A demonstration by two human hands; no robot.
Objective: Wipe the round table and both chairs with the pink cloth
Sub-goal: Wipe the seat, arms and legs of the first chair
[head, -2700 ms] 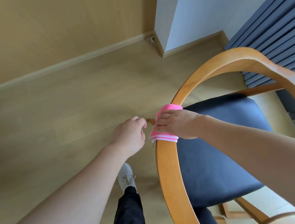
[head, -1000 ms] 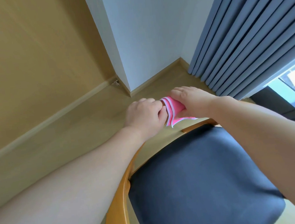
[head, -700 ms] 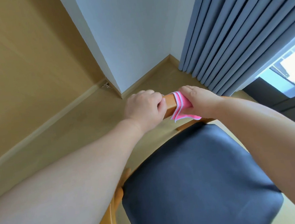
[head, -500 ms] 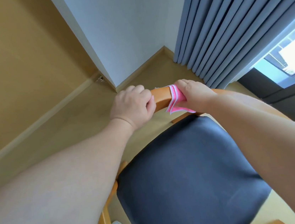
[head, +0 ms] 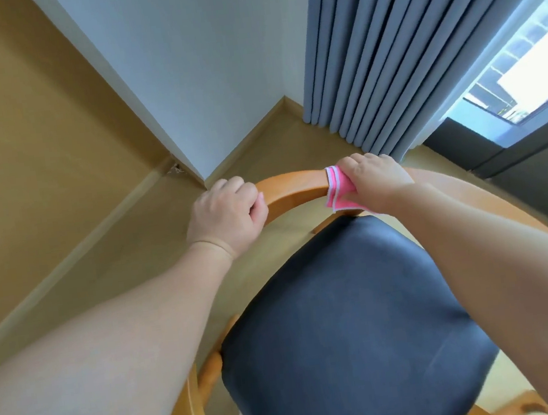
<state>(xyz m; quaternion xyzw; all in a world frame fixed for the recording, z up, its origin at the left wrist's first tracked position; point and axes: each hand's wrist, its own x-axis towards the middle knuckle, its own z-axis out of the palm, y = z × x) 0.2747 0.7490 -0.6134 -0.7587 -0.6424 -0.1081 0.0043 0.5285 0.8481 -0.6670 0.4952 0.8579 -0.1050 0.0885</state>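
Observation:
A wooden chair with a curved orange-brown backrest rail (head: pixel 293 191) and a dark blue padded seat (head: pixel 341 319) stands right below me. My left hand (head: pixel 227 214) grips the rail at its left part, fingers curled over the top. My right hand (head: pixel 378 180) holds the folded pink cloth (head: pixel 338 191) wrapped over the rail a little to the right, fingers curled round cloth and rail. The round table and the other chair are out of view.
A white wall corner (head: pixel 215 76) and a wooden skirting board (head: pixel 244 145) lie just beyond the chair. Grey-blue curtains (head: pixel 402 53) hang at the right beside a bright window (head: pixel 532 72). Light wooden floor (head: pixel 53 165) stretches to the left.
My right hand has slid the pink cloth rightward along the backrest rail, away from my left hand. The bare stretch of rail between the hands has grown. My view has shifted slightly.

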